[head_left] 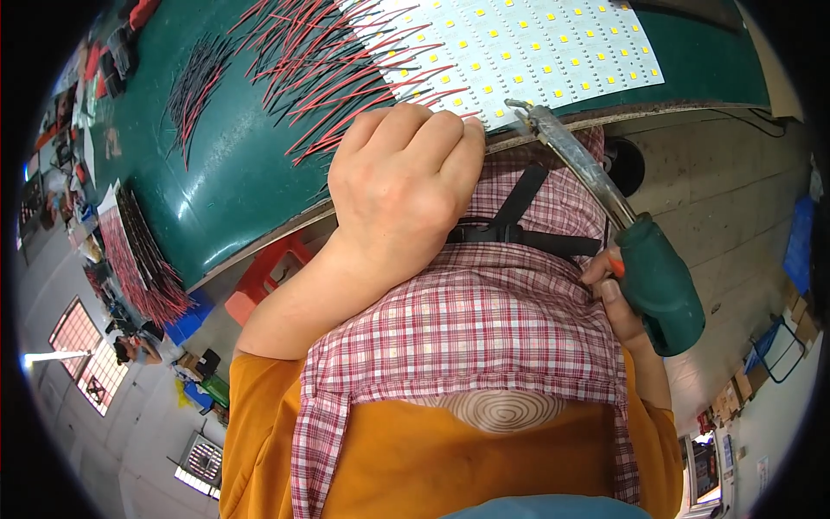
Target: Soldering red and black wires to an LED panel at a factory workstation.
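Note:
My left hand is closed at the table's near edge, over the corner of a white LED board dotted with small yellow chips. Its fingertips are hidden, and what they pinch cannot be made out. Red and black wires fan out from the board's left side, some running up to my knuckles. In my right hand is a soldering iron with a green handle, gripped low beside my apron. Its metal shaft slants up leftward, and the bent tip lies at the board's near edge, a little right of my left hand.
On the green table lies a loose pile of wires, left of the board. A thick wire bundle hangs at the table's left corner. Under the near edge stands a red stool. Tiled floor extends to the right.

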Demonstrator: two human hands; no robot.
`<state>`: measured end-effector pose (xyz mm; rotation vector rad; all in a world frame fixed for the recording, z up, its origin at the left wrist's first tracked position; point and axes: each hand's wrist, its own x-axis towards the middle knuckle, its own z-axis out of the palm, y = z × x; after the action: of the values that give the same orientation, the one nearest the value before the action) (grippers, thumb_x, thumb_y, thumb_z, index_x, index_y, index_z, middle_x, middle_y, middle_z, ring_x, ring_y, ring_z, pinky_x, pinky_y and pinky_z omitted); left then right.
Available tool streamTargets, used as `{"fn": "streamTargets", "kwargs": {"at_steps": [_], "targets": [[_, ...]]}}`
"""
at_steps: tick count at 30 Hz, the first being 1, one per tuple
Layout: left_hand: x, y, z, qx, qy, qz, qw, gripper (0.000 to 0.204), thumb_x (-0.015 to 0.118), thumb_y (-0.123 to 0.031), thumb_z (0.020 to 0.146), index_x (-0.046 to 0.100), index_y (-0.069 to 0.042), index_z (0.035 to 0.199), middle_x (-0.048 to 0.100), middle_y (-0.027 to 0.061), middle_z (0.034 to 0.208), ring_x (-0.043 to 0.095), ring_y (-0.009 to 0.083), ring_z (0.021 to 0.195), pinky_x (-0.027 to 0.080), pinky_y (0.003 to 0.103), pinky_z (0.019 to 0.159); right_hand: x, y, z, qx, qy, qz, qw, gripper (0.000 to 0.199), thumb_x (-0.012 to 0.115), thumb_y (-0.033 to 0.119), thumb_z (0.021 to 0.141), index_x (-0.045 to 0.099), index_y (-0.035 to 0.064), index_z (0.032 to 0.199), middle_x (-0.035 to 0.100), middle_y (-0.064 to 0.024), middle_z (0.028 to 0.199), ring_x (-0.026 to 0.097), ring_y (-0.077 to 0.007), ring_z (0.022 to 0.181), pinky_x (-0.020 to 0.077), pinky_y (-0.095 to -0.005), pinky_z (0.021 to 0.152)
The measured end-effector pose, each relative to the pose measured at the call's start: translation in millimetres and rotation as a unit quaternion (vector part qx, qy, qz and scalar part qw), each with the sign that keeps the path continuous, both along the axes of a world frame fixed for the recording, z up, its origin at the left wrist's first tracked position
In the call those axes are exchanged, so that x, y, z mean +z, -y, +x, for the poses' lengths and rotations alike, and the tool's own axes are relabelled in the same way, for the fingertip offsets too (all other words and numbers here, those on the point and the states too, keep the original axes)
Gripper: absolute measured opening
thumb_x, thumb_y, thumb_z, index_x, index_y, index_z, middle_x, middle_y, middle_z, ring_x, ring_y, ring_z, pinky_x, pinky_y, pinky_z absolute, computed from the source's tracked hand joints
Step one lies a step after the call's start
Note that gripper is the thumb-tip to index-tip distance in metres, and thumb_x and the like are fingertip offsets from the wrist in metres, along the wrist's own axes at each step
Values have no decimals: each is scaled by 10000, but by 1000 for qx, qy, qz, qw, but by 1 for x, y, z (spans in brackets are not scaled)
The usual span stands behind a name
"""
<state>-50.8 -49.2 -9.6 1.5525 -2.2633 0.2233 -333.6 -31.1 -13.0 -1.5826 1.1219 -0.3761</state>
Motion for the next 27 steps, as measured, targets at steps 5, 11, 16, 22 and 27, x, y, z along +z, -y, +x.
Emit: {"fn": "streamTargets", "kwargs": {"at_steps": [5, 11, 16, 22, 27], "targets": [[-1, 0, 0, 2, -9, 3, 1000, 201, 607, -94, 639, 645, -52, 832, 550, 6, 737, 577, 164, 725, 449, 305, 632, -5, -10, 11, -132, 79, 58, 986, 137, 690, 116, 779, 639, 64, 895, 677, -33, 776, 646, -158, 674, 504, -293, 608], [-1, 0, 2, 0, -16, -3, 1000, 192, 604, -99, 639, 637, -56, 824, 548, 5, 739, 573, 166, 721, 448, 303, 624, -12, -7, -12, 38, -32, 4, 999, 240, 584, 174, 877, 565, -5, 1035, 601, -61, 830, 543, -123, 753, 459, -271, 715], [-1, 0, 1, 1, -17, 8, 1000, 202, 595, -107, 629, 633, -58, 822, 531, 5, 723, 561, 166, 704, 442, 301, 609, -5, -5, 7, -66, 68, -12, 995, 179, 685, 103, 774, 623, 41, 931, 674, -52, 762, 655, -171, 661, 500, -274, 571], [7, -1, -2, 17, -16, 35, 999, 192, 650, -37, 651, 683, -73, 837, 618, 1, 731, 605, 170, 693, 465, 292, 593, -7, -1, 1, -21, 70, 35, 997, 241, 635, 81, 826, 566, -41, 1022, 682, -79, 780, 670, -137, 694, 535, -245, 637], [7, -1, -4, 20, -9, 30, 999, 178, 641, -62, 671, 682, -75, 843, 618, -2, 737, 602, 167, 693, 458, 288, 587, -6, 1, 4, -19, 69, 17, 997, 252, 640, 57, 816, 555, -45, 1030, 680, -79, 780, 670, -143, 704, 538, -248, 643]]}}
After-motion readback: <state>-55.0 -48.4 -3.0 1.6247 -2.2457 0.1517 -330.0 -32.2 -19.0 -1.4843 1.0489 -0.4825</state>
